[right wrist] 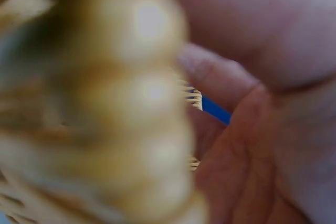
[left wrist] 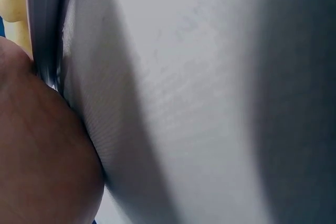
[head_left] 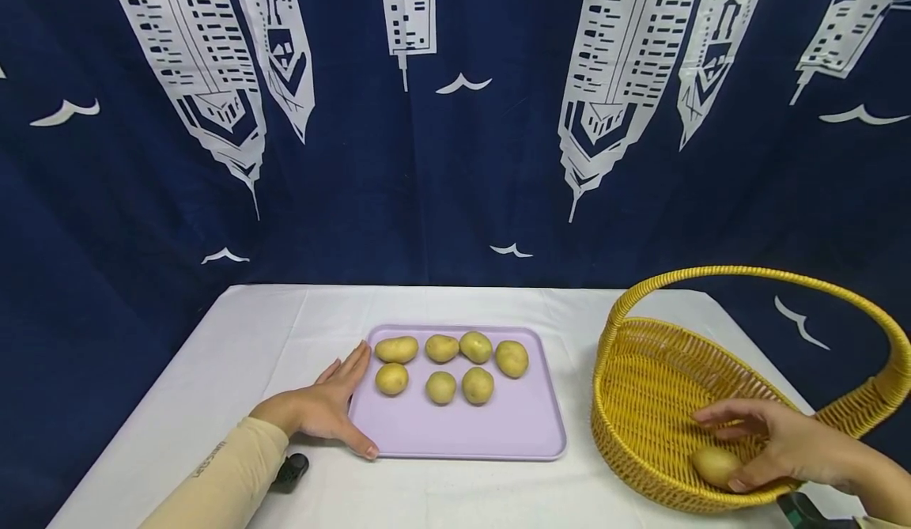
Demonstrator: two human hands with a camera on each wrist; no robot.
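Nearest you, your right hand (head_left: 776, 442) curls around a potato (head_left: 715, 466) inside the yellow wicker basket (head_left: 662, 387). Your left hand (head_left: 327, 406) lies flat, fingers straight, against the left edge of the lilac tray (head_left: 512, 426). Farther back, seven potatoes (head_left: 441, 367) sit on that tray.

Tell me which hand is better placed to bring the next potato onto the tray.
Probably the right hand: it is inside the yellow basket, fingers curled round a potato. The left hand lies flat against the lilac tray, holding nothing.
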